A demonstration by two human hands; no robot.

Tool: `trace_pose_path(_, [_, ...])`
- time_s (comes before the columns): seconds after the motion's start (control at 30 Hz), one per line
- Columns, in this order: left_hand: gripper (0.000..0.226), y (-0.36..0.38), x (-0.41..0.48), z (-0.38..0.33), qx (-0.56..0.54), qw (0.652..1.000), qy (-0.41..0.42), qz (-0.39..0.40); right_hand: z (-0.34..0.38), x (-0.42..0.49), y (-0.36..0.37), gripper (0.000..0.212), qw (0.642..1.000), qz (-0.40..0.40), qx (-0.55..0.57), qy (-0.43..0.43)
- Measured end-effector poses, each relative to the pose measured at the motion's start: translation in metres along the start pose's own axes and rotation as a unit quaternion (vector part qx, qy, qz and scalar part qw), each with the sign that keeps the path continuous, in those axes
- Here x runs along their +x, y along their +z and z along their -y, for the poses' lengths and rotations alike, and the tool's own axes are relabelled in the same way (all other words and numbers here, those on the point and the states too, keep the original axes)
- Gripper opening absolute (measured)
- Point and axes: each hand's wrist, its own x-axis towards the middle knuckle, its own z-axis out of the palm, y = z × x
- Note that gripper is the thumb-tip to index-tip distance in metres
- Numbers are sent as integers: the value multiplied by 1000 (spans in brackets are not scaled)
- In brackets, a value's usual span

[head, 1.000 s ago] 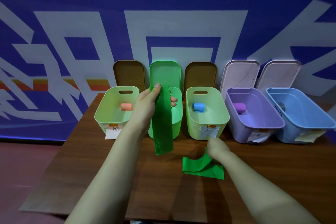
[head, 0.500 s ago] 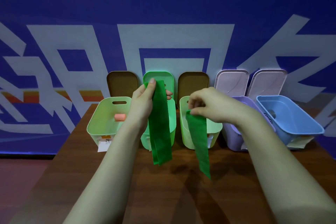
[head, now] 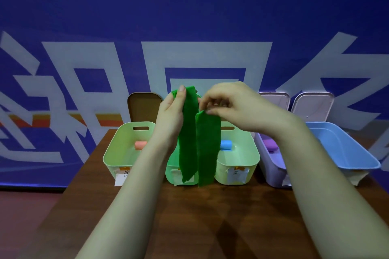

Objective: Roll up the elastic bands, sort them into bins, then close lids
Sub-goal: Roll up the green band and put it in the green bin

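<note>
Green is the only colour not yet sorted: the green band (head: 187, 143) is up in the air in front of the bins, not rolled and not in any of them. Your left hand (head: 172, 115) pinches its upper end between thumb and fingers, and your right hand (head: 235, 105) nips the top of a second hanging length just beside it, a little lower. Both lengths drop straight down, close together, with their bottom ends above the wooden table (head: 189, 227). I cannot tell whether they join lower down.

Holding it high like this makes sense to me. Gravity pulls the elastic flat and untwisted, so you can line up the ends before you start rolling.

The row behind shows where it belongs. The pale green bin (head: 117, 143) on the left holds a pink roll (head: 140, 145), the next pale green bin (head: 242, 153) a blue roll (head: 226, 145), and the purple bin (head: 273, 172) a purple roll (head: 270, 144). The green bin (head: 171, 166) sits right behind the band, so it is probably the target (its inside is hidden by the band). I can't see into the far end of the blue bin (head: 347, 149) well enough to say what it holds.

All the lids stand propped against the wall, the brown lid (head: 144, 107) and the pale lids (head: 315, 105) among them, leaving the bins open for dropping things in. Closing them looks like the last job.
</note>
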Motion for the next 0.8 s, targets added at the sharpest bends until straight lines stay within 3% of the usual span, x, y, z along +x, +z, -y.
trace_pose_path(0.23, [24,3,-7,-4,-31,999,-10,41,5,7,5,9,987,-136,45,-73])
trace_pose_path(0.43, [36,7,-13,-13,-85,994,-11,73,7,8,5,7,984,-152,52,-74])
trace_pose_path(0.8, [47,9,-18,-17,-68,994,-15,86,10,13,8,9,979,-199,12,-46])
